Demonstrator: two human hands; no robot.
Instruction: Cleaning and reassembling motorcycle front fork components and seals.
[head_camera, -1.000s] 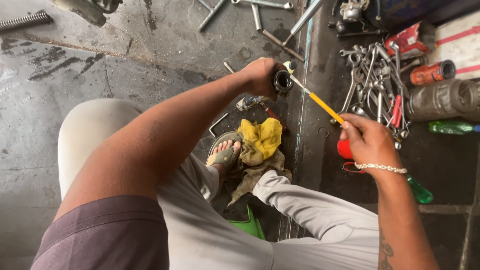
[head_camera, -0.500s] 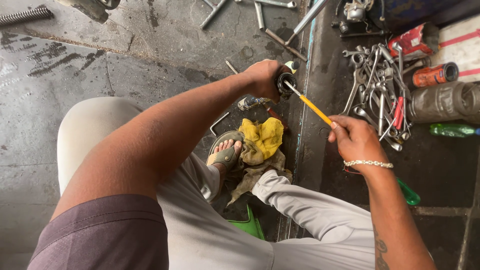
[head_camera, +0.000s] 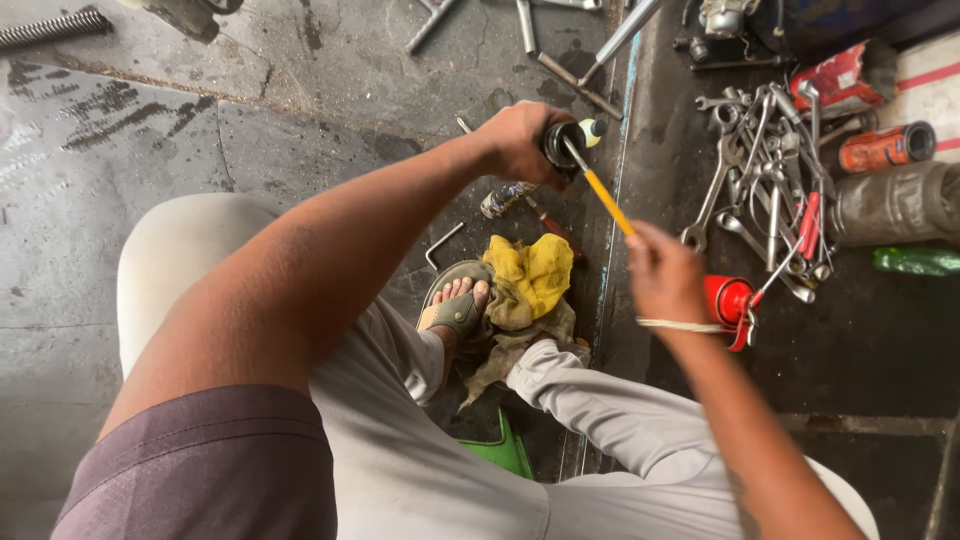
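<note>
Black round metal part (head_camera: 562, 143), dark and cylindrical with an open end facing up toward the camera, sits clamped in left hand (head_camera: 520, 140), held above grey cracked concrete floor (head_camera: 250, 130). Its surface looks greasy; finer detail too small to tell.

Largest first: floor fills left and top of view. Person's pale grey trousers (head_camera: 420, 460) take up lower middle, one sandalled foot (head_camera: 455, 305) planted on the floor. Heap of steel spanners and wrenches (head_camera: 765, 190) spread on the dark ground at right, well apart from the part. Crumpled yellow rag (head_camera: 530, 280) lies just beside the foot, below the part. Red round tin (head_camera: 730, 300) stands just beside right hand.

Right hand (head_camera: 665, 275) closed around lower end of yellow-handled screwdriver (head_camera: 605, 195); hand blurred, so finger grip unclear. Tool tilts up and left, its metal tip reaching into the part's open end. Hands apart, joined only by the tool. Thin pale bracelet (head_camera: 685, 325) on right wrist.
</note>
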